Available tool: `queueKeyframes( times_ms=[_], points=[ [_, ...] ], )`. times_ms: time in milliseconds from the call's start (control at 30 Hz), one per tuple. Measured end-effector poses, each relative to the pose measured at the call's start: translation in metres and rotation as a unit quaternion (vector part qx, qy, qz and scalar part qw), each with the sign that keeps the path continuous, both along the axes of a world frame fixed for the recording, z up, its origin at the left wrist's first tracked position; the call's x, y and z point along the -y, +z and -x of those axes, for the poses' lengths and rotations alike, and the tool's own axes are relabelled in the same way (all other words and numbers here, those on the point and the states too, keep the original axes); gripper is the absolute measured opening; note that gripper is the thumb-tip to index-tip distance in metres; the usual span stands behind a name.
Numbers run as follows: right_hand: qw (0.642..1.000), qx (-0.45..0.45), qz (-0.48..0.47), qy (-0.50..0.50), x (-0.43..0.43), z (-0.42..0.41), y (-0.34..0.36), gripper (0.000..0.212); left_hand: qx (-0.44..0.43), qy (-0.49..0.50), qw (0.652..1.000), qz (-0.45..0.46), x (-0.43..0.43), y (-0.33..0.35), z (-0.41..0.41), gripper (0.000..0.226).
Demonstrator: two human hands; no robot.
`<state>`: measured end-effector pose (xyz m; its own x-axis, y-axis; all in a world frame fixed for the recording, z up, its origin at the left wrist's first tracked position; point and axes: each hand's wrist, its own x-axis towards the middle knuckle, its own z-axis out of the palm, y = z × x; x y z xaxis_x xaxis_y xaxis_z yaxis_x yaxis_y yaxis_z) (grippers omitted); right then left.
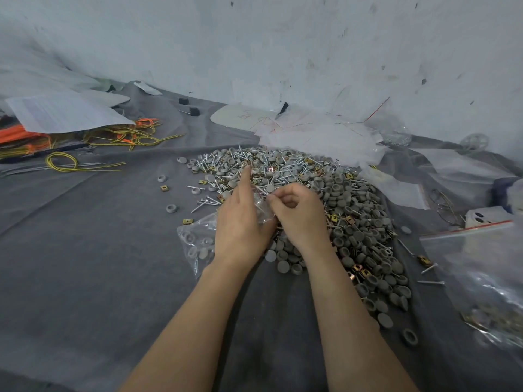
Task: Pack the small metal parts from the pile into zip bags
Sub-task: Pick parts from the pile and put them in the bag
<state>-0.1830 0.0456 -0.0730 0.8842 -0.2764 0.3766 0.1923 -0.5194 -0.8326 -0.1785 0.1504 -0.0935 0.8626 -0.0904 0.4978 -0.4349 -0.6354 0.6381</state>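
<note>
At mid-frame, the left hand (240, 222) grips the zip bag (195, 241), its length trailing lower left; the right hand (297, 213) pinches its mouth beside the pile (325, 188).

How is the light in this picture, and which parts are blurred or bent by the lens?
Head view: soft, flat light, only faint shadows on the cloth; the pile is sharp in the middle; the filled bag at the right edge is smeared, with white glare; the forefinger of the left hand is slightly blurred; the wide lens bends the cloth's folds near the edges.
</note>
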Motion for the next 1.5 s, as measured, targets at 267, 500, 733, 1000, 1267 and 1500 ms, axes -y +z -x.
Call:
queueKeyframes(
  times_ms=[267,500,733,1000,1267,1500],
  points=[
    [0.995,-0.034,0.016,0.096,-0.005,0.003,0.003,0.011,0.001,0.005,1.000,-0.002,-0.001,0.001,-0.001,0.097],
    [0.988,0.036,0.093,-0.117,0.001,0.002,-0.001,0.020,0.002,0.011,1.000,0.008,0.000,0.001,-0.001,0.098],
    [0.944,-0.128,0.267,-0.142,0.006,-0.001,-0.016,0.030,-0.003,0.008,1.000,0.012,0.000,0.002,0.000,0.098],
    [0.951,-0.108,0.220,-0.188,0.007,-0.003,-0.016,0.013,0.002,0.009,1.000,0.013,0.000,0.000,0.000,0.099],
    [0.935,-0.156,0.269,-0.169,0.011,0.001,-0.011,0.016,0.002,0.007,1.000,0.011,0.000,0.000,0.000,0.096],
    [0.945,-0.131,0.226,-0.198,0.009,0.001,-0.007,0.013,0.002,0.010,1.000,0.010,0.000,0.000,0.000,0.095]
  ],
)
